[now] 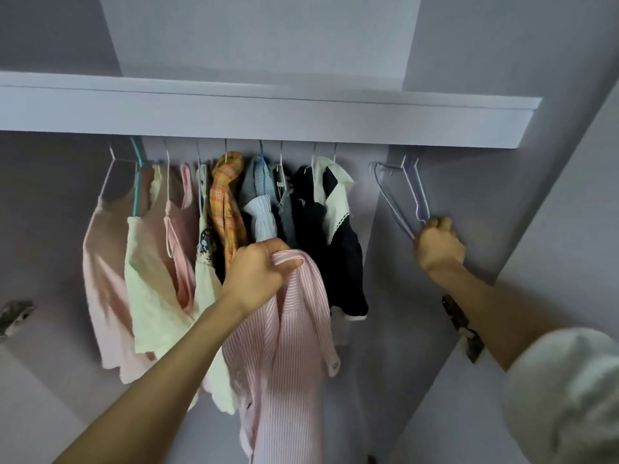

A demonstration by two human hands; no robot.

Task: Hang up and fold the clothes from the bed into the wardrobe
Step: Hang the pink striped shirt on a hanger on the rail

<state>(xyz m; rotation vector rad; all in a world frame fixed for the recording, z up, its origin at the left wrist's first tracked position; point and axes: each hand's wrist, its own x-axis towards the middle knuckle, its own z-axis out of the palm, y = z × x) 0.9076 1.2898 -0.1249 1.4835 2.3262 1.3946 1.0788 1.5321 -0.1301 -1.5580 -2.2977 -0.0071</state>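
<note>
White sleeve (566, 396) fills the lower right corner, closest to the lens, belonging to the person's right arm as it reaches up into the wardrobe (469, 78). Under the wardrobe's shelf (268, 112) a row of hung clothes (214, 236) crowds the left and middle of the rail, which is itself hidden behind the shelf edge; to the right of them is a clear gap. In front of the row hangs the pink striped shirt (284, 356), bunched at its top in the left hand (258, 272), whose fingers are curled tight round the fabric while the rest drapes down free. Well to the right, the right hand (438, 246) grasps the lower ends of the empty wire hangers (402, 199), which are hooked near the rail's end; I cannot tell whether it holds one or several. The step in hand looks like fetching a hanger for the shirt. To do it well, I would separate a single hanger before lifting so the others stay hooked, raise it straight off the rail, then find the shirt's collar instead of a fistful of cloth, feed each shoulder on in turn, and hang it in the open gap.
</note>
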